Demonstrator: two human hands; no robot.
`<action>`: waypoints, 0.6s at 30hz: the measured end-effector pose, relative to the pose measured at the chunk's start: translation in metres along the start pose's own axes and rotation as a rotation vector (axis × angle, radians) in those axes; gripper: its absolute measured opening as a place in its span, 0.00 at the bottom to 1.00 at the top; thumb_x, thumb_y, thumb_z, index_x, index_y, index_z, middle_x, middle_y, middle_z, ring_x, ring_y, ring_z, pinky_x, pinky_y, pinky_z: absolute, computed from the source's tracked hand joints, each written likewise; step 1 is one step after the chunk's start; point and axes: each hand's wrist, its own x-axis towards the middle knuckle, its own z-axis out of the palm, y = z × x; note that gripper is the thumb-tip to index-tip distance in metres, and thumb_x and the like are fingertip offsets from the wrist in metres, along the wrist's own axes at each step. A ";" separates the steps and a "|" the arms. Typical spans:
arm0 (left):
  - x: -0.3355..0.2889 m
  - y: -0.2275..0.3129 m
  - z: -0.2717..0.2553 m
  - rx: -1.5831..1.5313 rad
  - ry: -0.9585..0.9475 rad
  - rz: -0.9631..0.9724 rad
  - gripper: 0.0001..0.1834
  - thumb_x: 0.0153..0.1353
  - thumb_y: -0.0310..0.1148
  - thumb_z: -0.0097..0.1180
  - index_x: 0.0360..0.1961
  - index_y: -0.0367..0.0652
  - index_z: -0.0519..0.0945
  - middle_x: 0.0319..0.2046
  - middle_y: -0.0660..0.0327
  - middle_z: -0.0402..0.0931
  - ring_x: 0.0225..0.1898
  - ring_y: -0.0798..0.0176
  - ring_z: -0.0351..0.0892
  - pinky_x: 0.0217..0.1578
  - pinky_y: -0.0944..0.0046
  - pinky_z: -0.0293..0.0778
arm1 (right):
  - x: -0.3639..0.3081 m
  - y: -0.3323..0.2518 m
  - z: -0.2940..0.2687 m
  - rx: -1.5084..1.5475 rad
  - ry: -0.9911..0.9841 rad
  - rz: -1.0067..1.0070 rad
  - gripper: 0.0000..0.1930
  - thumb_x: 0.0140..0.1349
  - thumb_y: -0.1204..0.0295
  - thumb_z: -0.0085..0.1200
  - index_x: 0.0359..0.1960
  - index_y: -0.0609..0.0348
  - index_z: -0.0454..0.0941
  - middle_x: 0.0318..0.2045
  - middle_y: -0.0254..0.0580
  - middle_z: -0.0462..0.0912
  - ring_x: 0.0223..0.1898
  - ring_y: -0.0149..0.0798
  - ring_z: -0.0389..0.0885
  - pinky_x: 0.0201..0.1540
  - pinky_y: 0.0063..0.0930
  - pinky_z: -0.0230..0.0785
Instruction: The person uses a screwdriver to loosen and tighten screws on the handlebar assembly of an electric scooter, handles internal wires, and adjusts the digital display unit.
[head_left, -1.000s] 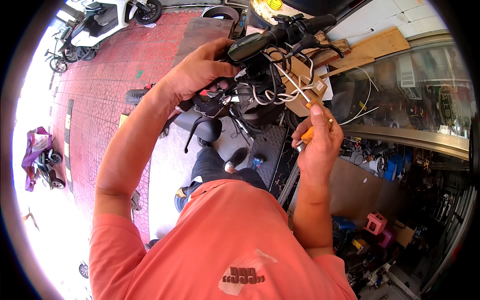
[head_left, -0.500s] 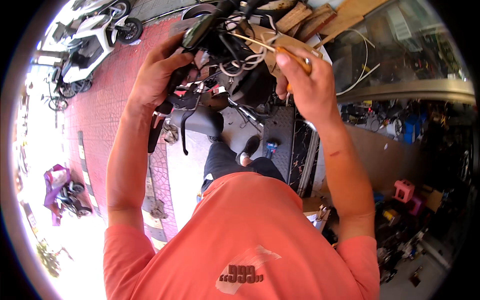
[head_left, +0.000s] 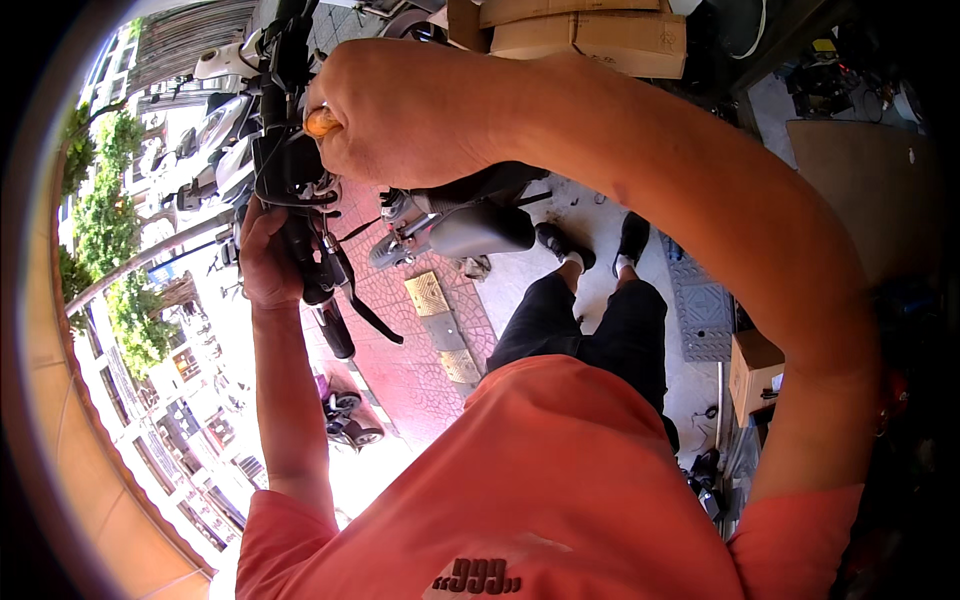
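Observation:
My right hand [head_left: 400,115] is closed around the orange handle of a screwdriver [head_left: 321,122], beside a black housing [head_left: 283,168] on the handlebar. The screwdriver's shaft and tip cannot be seen from here. Lower down, my left hand [head_left: 268,262] wraps the handlebar [head_left: 296,240] from its left side, with some fingers hidden behind it. A black brake lever [head_left: 372,315] sticks out to the right, and the rubber grip [head_left: 334,330] points down toward me. Behind the bar sits the vehicle's dark seat [head_left: 485,228].
Cardboard boxes [head_left: 590,42] are stacked at the far side, and a smaller carton [head_left: 755,378] stands on the right. A yellow and grey kerb strip [head_left: 440,310] lies on red paving. My feet are near a metal floor plate [head_left: 695,300]. Parked two-wheelers stand far left.
My right hand has swung left across the view with the screwdriver, its arm now reaching over the vehicle. The view has turned toward the handlebar's left end, which my left hand still holds.

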 end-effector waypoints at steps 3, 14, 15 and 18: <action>-0.002 0.003 0.008 -0.045 0.011 -0.006 0.29 0.66 0.31 0.52 0.68 0.37 0.72 0.45 0.53 0.84 0.36 0.59 0.87 0.29 0.65 0.84 | 0.009 0.022 -0.002 -0.091 0.022 -0.230 0.10 0.63 0.72 0.56 0.28 0.69 0.81 0.20 0.54 0.81 0.22 0.50 0.82 0.32 0.43 0.74; -0.009 0.002 0.002 -0.077 -0.058 -0.034 0.27 0.68 0.31 0.52 0.68 0.38 0.73 0.47 0.56 0.84 0.36 0.62 0.86 0.30 0.65 0.83 | 0.013 0.008 -0.026 -0.149 -0.100 -0.136 0.11 0.64 0.70 0.57 0.31 0.68 0.83 0.27 0.58 0.87 0.31 0.56 0.89 0.39 0.45 0.80; -0.007 0.000 0.001 -0.093 -0.053 -0.038 0.27 0.68 0.30 0.52 0.68 0.38 0.73 0.47 0.56 0.84 0.35 0.62 0.86 0.30 0.65 0.83 | 0.013 0.012 -0.023 -0.134 -0.058 -0.148 0.10 0.63 0.71 0.57 0.34 0.68 0.83 0.26 0.58 0.86 0.30 0.57 0.88 0.39 0.46 0.79; -0.008 0.000 0.002 -0.134 -0.034 -0.033 0.27 0.68 0.30 0.53 0.67 0.36 0.73 0.44 0.56 0.83 0.33 0.61 0.86 0.28 0.65 0.82 | 0.016 0.017 -0.021 -0.148 -0.041 -0.223 0.10 0.63 0.72 0.56 0.35 0.68 0.84 0.25 0.59 0.85 0.29 0.57 0.87 0.39 0.45 0.79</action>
